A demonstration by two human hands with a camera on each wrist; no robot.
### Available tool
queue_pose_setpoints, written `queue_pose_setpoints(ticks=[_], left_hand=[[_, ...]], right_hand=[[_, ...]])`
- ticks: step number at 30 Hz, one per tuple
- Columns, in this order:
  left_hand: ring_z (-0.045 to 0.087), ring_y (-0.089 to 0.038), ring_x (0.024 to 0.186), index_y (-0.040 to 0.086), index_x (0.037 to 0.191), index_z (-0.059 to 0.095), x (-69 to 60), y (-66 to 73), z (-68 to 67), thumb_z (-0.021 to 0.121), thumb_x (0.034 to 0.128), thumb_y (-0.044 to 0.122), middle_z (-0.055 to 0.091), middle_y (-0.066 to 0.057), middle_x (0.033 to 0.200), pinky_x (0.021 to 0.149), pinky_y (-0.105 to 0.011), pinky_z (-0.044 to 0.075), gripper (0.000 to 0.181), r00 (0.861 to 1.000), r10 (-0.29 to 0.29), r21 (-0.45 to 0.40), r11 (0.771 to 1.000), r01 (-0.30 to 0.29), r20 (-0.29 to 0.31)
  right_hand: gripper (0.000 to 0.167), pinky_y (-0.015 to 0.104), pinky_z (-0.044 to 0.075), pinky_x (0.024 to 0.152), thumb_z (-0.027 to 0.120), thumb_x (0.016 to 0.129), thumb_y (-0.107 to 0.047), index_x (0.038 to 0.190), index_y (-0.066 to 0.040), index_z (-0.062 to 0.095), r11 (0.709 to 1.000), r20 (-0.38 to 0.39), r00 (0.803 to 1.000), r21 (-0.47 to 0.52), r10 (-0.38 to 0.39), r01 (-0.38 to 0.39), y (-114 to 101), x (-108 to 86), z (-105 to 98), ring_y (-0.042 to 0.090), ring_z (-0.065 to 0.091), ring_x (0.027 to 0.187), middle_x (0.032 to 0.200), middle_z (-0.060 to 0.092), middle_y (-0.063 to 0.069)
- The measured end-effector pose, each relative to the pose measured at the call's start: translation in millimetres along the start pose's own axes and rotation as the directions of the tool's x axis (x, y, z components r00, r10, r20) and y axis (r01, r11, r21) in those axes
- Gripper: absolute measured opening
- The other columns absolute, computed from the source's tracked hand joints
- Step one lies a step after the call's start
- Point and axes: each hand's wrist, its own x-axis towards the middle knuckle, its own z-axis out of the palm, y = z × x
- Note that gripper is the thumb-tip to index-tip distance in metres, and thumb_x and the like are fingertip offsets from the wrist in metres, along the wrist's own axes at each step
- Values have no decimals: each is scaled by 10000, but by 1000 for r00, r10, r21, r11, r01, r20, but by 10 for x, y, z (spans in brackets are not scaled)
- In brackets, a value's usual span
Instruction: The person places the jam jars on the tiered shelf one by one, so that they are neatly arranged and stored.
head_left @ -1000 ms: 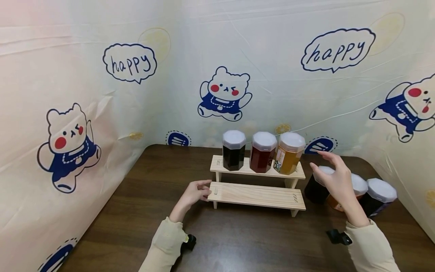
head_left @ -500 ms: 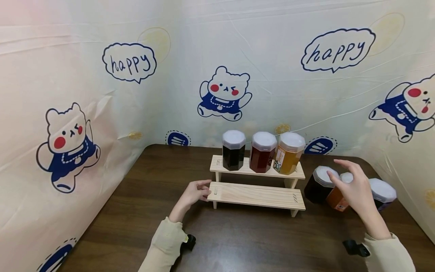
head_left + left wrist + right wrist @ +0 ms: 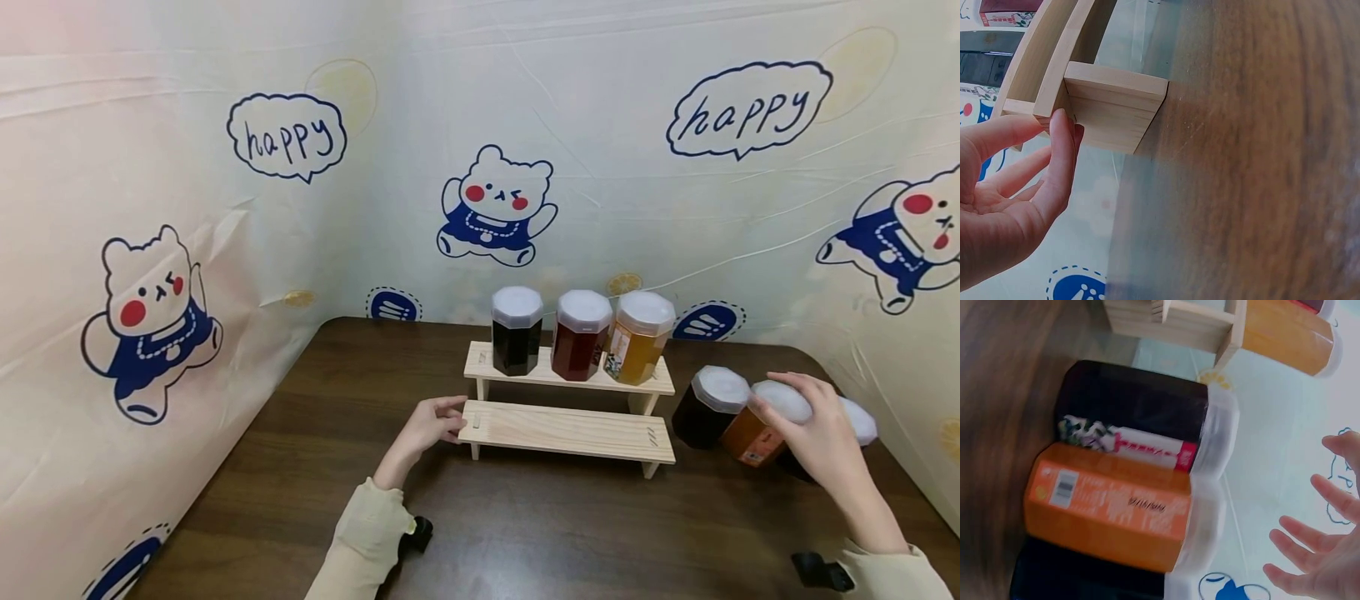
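A two-tier wooden display rack (image 3: 566,433) stands on the table. My left hand (image 3: 426,429) pinches the left end of its lower board between thumb and fingers; the left wrist view shows that hand (image 3: 1019,181) at the board's corner. To the right of the rack, my right hand (image 3: 821,425) hovers around the white lid of an orange jar (image 3: 752,442). In the right wrist view its fingers (image 3: 1297,553) are spread and apart from the jars. A dark jar (image 3: 701,417) stands left of the orange one, and another dark jar (image 3: 1085,575) is partly hidden behind my hand.
On the upper tier stand a black jar (image 3: 515,342), a dark red jar (image 3: 579,346) and a yellow jar (image 3: 637,350), all white-lidded. The brown table (image 3: 555,525) meets a printed cloth backdrop (image 3: 405,208) behind and at the sides.
My right hand has moved right and toward me, from above the left dark jar to the orange jar's lid. My left hand stays on the rack, which has not moved.
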Motion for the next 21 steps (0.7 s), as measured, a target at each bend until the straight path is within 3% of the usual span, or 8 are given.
queue_pose_setpoints(ticks=[3, 5, 11, 21], left_hand=[[576, -143, 620, -116, 1215, 459, 27, -39, -3, 552, 797, -80, 608, -175, 824, 575, -326, 546, 429, 1000, -8, -2, 1000, 8, -1], [579, -143, 626, -98, 1215, 472, 51, -82, -2, 561, 798, -69, 611, -164, 826, 572, -324, 546, 427, 1000, -12, -3, 1000, 12, -11], [584, -151, 621, -79, 1214, 486, 54, -83, 0, 563, 795, -67, 610, -143, 810, 569, -324, 545, 426, 1000, -19, 6, 1000, 19, -23], [578, -150, 610, -87, 1221, 474, 52, -83, -7, 565, 798, -62, 610, -161, 829, 568, -325, 544, 434, 1000, -18, -5, 1000, 18, -15]], right_hand=[[359, 540, 313, 717, 634, 795, -86, 1099, 74, 530, 999, 2, 1000, -37, -2, 2, 60, -26, -39, 429, 341, 1024, 1136, 429, 292], [351, 523, 309, 697, 633, 792, -77, 1090, 77, 531, 998, -5, 1000, -57, -5, 4, 100, -48, -59, 432, 351, 1010, 1123, 429, 294], [373, 659, 218, 822, 614, 817, -128, 1093, 99, 507, 995, -9, 999, -93, 40, -41, 214, -116, -131, 516, 296, 1018, 1136, 382, 344], [381, 659, 200, 844, 597, 831, -165, 1099, 91, 506, 983, -35, 995, -153, 98, -102, 367, -172, -197, 545, 284, 1063, 1152, 373, 360]])
